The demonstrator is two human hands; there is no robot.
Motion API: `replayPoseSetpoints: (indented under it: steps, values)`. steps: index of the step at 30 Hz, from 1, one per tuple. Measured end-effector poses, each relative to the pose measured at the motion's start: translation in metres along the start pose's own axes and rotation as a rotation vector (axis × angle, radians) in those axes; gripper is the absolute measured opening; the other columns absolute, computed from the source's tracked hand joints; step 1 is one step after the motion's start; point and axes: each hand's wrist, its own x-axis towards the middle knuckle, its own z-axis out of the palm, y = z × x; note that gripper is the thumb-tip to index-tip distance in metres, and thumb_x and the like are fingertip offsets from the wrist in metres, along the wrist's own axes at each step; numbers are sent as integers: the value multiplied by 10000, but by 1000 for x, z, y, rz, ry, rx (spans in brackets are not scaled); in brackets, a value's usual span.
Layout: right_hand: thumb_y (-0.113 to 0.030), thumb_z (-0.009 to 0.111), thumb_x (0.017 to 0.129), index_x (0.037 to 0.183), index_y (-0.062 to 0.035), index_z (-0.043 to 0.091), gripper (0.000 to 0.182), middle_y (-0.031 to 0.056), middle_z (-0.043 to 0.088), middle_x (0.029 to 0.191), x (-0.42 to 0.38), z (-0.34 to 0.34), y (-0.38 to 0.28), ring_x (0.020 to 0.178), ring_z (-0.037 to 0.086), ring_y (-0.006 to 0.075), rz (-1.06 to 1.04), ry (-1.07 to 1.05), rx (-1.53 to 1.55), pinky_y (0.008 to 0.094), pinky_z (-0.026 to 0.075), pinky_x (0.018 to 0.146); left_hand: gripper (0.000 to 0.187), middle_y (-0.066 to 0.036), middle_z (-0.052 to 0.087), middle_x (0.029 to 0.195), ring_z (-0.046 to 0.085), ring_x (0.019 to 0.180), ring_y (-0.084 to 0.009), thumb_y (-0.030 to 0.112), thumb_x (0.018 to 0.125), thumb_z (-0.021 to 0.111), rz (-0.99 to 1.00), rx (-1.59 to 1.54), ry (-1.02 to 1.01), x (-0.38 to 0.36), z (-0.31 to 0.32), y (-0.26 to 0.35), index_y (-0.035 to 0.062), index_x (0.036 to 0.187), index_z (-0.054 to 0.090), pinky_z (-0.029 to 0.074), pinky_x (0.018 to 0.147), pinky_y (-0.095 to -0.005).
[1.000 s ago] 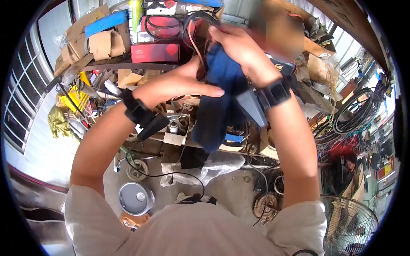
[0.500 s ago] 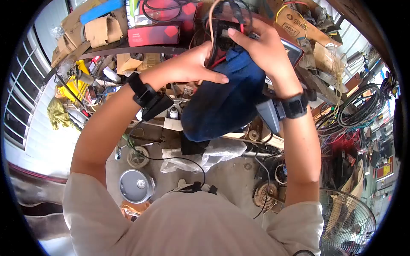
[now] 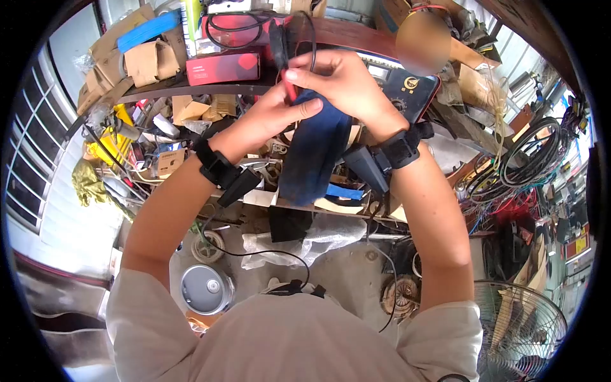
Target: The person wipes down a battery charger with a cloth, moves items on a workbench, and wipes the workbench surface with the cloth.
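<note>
My left hand [image 3: 264, 121] and my right hand [image 3: 347, 83] are together above the bench, closed around a narrow black-and-red corded object [image 3: 289, 88]. The right thumb and fingers pinch its red part, while the left fingers wrap around it from the other side. Its black upper end [image 3: 278, 41] stands up beyond the fingertips, with a black cable looping beside it. Its exact kind does not show. A dark blue cloth [image 3: 312, 149] hangs down beneath both hands, its upper end hidden by them. Each wrist wears a black strap with a box-shaped unit.
Behind the hands, a shelf carries a red box [image 3: 224, 68], cardboard pieces [image 3: 151, 62] and a black panel [image 3: 410, 89] with a gold emblem. Clutter covers the bench below. Coiled cables [image 3: 538, 149] hang at right. A fan [image 3: 519, 325] and a grey-lidded bucket [image 3: 205, 290] stand lower down.
Both hands have shifted left and closer together. The black-and-red object has turned, now showing a narrow side. The blue cloth hangs straighter and narrower, and more of the black panel shows.
</note>
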Motion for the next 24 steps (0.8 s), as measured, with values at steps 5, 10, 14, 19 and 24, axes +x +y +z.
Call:
replayPoseSetpoints:
  steps: [5,10,14,19,24]
  values:
    - [-195,727,838,1056,4,654,304,32,673,982,-13,4,-6,876,611,90,-76,4,19,259,490,800,591,-25,531,1176,486,1081,-96,329,914,632,58,52,22,-8,-8,-11,7,1353,401,413,924,-288]
    - [-176,792,763,946,-10,638,292,21,647,863,-55,-30,-14,789,601,95,-135,163,-294,250,488,734,269,39,449,744,405,608,-70,334,984,493,65,-133,63,-11,-45,-17,80,1066,527,344,581,-211]
    - [-125,803,730,1026,-15,640,356,51,656,957,-113,-14,33,878,609,134,224,74,-129,272,476,797,389,58,350,674,285,545,-50,409,985,453,35,-489,283,-9,-62,-2,26,1035,498,299,584,-204]
    - [-383,831,667,1383,-48,391,905,97,646,874,-151,88,98,767,615,197,352,-30,-376,295,483,723,390,38,365,672,276,533,-62,370,998,442,113,-627,281,8,-56,11,-13,1022,506,319,596,-222]
    - [-329,791,742,1475,-47,184,993,57,645,767,-133,170,146,700,600,145,508,-78,123,281,476,673,426,43,354,665,287,537,-57,371,999,437,74,-597,304,18,-39,17,-42,1092,483,306,593,-215]
